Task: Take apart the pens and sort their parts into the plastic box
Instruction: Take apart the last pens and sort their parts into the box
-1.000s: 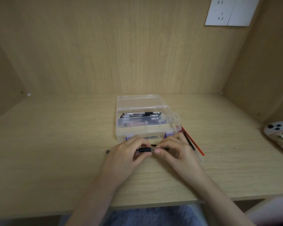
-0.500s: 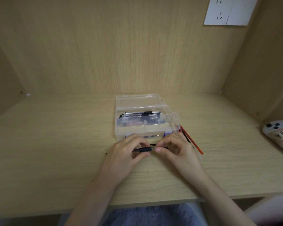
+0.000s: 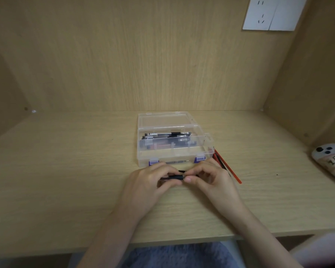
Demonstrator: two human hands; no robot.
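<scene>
Wood-grain alcove: a back panel [image 3: 143,55] and two side panels enclose a pale counter [image 3: 66,180]. White socket plate [image 3: 259,14] on the back panel, upper right.

Box [image 3: 141,151]: clear plastic, centre of the counter. Its lid [image 3: 162,120] is open and lies flat behind it. Two purple latches [image 3: 153,162] sit on the near wall. The rear compartment holds several black pens [image 3: 168,134] laid lengthwise. The divided middle row holds dark and reddish parts, too blurred to tell apart. The near compartment holds a thin metal piece [image 3: 177,162].

Refills [image 3: 228,167]: red and black rods on the counter just right of the box, slanting toward the near right.

Pen [image 3: 175,177]: black, level, lying left to right, just in front of the box's near wall, between both hands. Whether it touches the counter cannot be told.

Left grip [image 3: 145,182]: fingers and thumb curled round the pen's barrel.

Right grip [image 3: 215,180]: thumb and fingertips pinching the pen's right end, close against the left thumb.

Black piece [image 3: 182,171]: small, between the pen and the box.

Controller [image 3: 329,159]: white with black buttons and handwritten tape, at the counter's far right edge, well apart from the box.

Blue fabric [image 3: 178,256]: below the counter's near edge.
</scene>
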